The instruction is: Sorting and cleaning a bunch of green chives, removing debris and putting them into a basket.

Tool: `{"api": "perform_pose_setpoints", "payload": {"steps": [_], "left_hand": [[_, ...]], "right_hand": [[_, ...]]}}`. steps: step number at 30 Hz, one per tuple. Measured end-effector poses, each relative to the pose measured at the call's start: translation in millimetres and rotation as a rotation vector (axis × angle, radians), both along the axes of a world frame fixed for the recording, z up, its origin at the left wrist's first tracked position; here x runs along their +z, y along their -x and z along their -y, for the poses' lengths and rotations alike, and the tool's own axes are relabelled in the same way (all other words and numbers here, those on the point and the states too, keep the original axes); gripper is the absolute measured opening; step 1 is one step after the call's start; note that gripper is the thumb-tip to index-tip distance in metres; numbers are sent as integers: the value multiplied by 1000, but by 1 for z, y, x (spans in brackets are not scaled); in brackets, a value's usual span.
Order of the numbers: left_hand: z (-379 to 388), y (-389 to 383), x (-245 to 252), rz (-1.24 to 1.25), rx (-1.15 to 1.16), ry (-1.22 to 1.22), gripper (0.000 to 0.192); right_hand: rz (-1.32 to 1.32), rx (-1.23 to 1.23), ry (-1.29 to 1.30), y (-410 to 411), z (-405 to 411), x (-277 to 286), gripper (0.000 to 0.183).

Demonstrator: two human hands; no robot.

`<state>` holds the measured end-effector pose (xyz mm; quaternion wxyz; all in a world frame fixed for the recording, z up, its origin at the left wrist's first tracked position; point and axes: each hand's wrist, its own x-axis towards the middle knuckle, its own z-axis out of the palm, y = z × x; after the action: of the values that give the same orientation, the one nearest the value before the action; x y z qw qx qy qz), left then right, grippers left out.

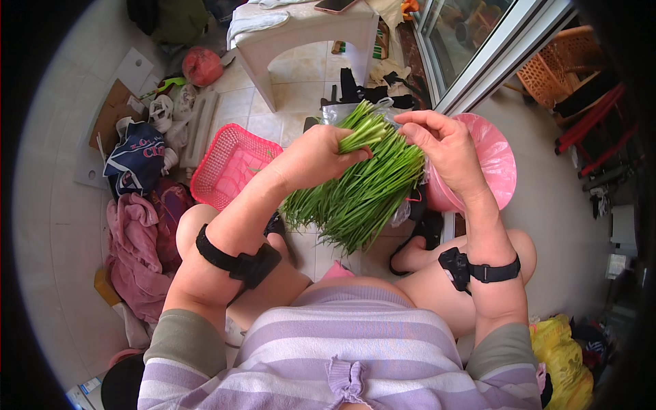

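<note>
A small bunch of green chives is gripped in my left hand, its pale cut ends pointing right. Just right of those ends, my right hand is raised with the thumb and forefinger slightly apart and the other fingers curled. I see nothing held in it. Below both hands lies a large pile of chives, leaf tips towards me, partly on clear plastic. Left of the pile stands a pink plastic basket with a few green bits in it. A pink bag-lined bin sits behind my right wrist.
A white stool holding a cloth and a phone stands ahead. Bags and a pink cloth line the left wall. A sliding door frame runs at the right. A yellow bag lies behind right.
</note>
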<state>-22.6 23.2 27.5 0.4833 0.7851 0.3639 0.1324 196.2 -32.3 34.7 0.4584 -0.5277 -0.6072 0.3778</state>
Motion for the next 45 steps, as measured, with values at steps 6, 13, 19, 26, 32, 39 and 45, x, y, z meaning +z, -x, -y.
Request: {"api": "perform_pose_setpoints", "payload": {"steps": [6,13,19,26,32,39,45], "left_hand": [[6,-6,-4,-127,-79,-267,22],[6,-9,-12,-146,-108,-346,23],[-6,1,-10,-189,3,-223,25],[-15,24,-7,-171,208,-231,24],[-41,73,-24,-152,444,10,22],[-80,146,-82,-312,607,-145,25],[-73,203,-152,-474,745,-65,29]], "right_hand": [[-140,108,37,12,3,7,18],[-53,25,-27,14,2,-3,10],[-17,-214,-57,-11,-6,-1,18],[176,-371,104,-36,-3,-7,24],[262,-314,104,-33,1,-12,21],[304,-219,147,-20,-2,-5,20],[386,-116,91,-9,-2,-5,18]]}}
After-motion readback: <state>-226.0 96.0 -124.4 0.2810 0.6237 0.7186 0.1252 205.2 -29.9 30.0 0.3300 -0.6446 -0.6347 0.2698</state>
